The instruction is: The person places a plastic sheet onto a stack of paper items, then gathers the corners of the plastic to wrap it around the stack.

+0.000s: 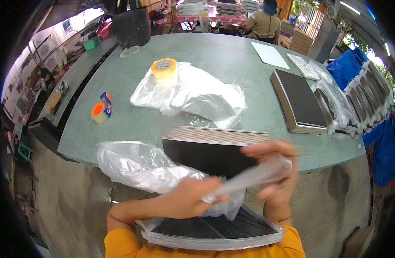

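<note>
My left hand [191,198] is closed on a bunched clear plastic bag [133,165], whose loose body trails left over the table edge. A twisted strip of the plastic runs across to my right hand [278,172], which curls around its end and is smeared by motion. Beneath my hands a stack of black panels [206,155] with pale layered edges lies at the table's near edge. Close against my body is a black piece [206,228] with clear plastic [214,243] along its rim. My orange sleeves show on both sides.
On the green table [214,51] lie more plastic bags [206,92], a tape roll [164,71], a tape dispenser [102,109], a black-topped stack [298,101] and a white sheet [269,55]. Plastic-wrapped dark panels [363,96] line the right edge. A person [266,23] is at the back.
</note>
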The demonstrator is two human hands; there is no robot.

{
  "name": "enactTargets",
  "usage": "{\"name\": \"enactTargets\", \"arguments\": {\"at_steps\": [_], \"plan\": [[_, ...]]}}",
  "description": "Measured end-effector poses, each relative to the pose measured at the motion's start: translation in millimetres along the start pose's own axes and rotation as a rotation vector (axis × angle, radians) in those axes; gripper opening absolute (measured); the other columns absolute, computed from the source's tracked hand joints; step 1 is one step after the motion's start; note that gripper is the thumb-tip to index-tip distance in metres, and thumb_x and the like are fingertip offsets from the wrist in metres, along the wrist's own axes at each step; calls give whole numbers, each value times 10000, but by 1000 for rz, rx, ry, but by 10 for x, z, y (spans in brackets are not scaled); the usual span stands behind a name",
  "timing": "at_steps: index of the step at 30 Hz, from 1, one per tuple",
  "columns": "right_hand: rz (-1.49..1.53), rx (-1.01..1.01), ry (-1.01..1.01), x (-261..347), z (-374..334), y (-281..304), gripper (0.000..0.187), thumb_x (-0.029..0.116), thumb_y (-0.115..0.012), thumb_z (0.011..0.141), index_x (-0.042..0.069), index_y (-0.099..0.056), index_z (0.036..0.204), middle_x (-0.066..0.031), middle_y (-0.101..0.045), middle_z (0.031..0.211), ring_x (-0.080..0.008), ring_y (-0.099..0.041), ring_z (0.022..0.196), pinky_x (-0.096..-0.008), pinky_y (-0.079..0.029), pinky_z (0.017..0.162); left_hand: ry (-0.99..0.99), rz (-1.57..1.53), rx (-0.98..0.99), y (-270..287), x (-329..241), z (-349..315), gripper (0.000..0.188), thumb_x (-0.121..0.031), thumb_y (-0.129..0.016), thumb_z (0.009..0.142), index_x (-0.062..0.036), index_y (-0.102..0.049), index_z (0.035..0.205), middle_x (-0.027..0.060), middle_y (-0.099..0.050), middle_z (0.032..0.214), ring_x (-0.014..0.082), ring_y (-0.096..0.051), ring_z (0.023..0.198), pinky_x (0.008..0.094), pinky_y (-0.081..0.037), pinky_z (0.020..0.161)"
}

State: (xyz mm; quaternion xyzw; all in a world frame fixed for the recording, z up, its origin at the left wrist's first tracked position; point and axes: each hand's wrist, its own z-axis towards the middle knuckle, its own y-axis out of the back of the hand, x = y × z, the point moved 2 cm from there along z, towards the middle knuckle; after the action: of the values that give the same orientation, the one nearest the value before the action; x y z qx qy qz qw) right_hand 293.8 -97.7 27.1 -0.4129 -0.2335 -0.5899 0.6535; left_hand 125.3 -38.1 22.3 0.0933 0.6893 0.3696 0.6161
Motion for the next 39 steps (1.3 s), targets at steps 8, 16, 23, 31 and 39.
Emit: {"name": "enactTargets", "arguments": {"at_steps": [8,16,23,31,39], "plan": [[-3,565,-692,-382,-196,28,300,268,-567,810,9,-550,962,-67,-588,878,-164,-556,775,-271,-427,722,-169,-565,-283,62,260,97,117,-114,-506,815,-4,-540,838,46,-538,740,126,-503,666,265,-404,593],[467,963,-505,-164,-95,273,330,311,-587,784,16,-567,931,-153,-585,800,-260,-583,726,-384,-441,728,-308,-439,555,199,545,31,288,-168,-527,820,-13,-510,1063,81,-610,835,141,-562,694,283,-444,620],[-1199,1417,-674,-540,-569,553,240,284,-615,714,77,-630,835,-127,-614,736,-275,-578,830,-460,-349,891,-21,340,736,-8,184,-135,246,-91,-537,702,-16,-507,934,145,-574,674,345,-580,671,403,-461,584],[-1204,723,-755,-159,-393,582,80,111,-606,660,55,-622,714,-58,-602,647,-210,-581,771,-333,-455,717,65,930,705,-479,1039,-406,170,-204,-568,719,-36,-591,702,114,-610,744,276,-606,668,374,-472,550],[-1214,94,162,-154,-448,597,260,-16,-533,614,7,-528,873,-112,-558,849,-273,-551,751,-349,-440,681,399,116,-941,614,897,-434,213,-15,-580,695,-27,-551,905,94,-571,757,140,-541,693,250,-434,609]]}}
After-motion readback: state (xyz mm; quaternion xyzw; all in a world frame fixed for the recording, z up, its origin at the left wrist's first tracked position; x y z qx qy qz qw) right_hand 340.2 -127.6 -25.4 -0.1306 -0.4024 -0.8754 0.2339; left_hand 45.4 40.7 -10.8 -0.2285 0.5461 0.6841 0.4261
